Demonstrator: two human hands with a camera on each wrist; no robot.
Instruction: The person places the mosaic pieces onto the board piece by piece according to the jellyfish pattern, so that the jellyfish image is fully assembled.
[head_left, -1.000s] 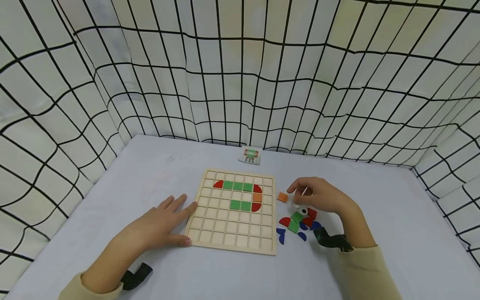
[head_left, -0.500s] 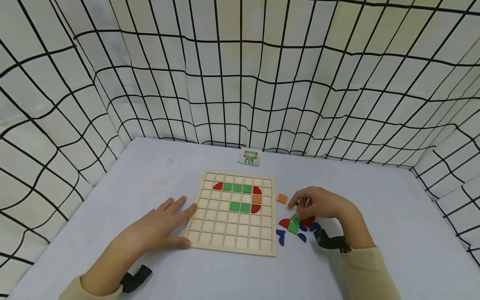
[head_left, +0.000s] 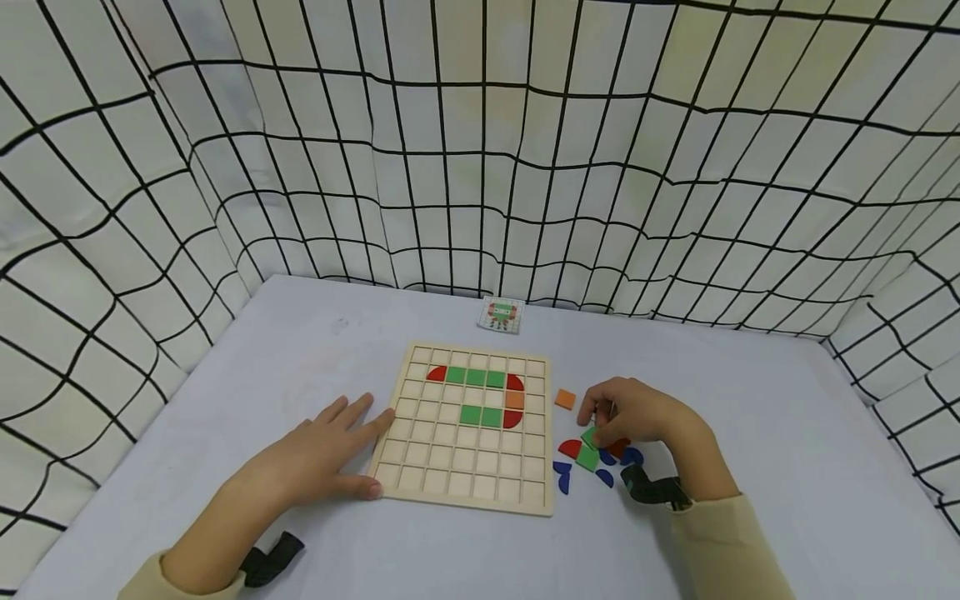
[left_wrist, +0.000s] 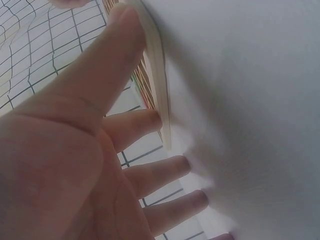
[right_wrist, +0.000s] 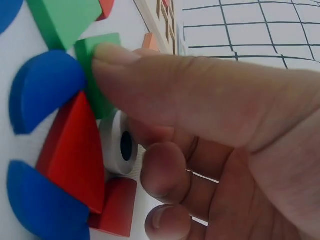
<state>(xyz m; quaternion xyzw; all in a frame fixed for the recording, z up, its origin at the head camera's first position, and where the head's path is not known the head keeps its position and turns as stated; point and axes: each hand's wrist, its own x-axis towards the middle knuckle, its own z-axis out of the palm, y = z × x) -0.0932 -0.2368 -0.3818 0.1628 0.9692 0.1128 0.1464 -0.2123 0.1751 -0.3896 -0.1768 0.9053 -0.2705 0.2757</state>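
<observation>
A wooden grid board (head_left: 465, 483) holds red quarter-round, green square and orange square pieces in its upper rows. My left hand (head_left: 318, 454) lies spread at its left edge, the thumb and index finger touching the side of the frame in the left wrist view. To the right of the board my right hand (head_left: 637, 412) is low over a pile of loose pieces. Its thumb rests on a green square piece (right_wrist: 92, 90), with the index finger curled in behind, its tip hidden. A white disc with a dark centre (right_wrist: 120, 145) sits beside the curled fingers.
Around the right hand lie red pieces (right_wrist: 75, 155), blue half-rounds (right_wrist: 47, 90) and another green square (head_left: 588, 457). An orange square (head_left: 565, 399) lies between board and hand. A pattern card (head_left: 501, 315) is behind the board. Black netting (head_left: 480, 150) encloses the white table.
My right hand has come down and slightly toward me, from the white disc to the green square piece, thumb now on it. The left hand stays at the board's edge.
</observation>
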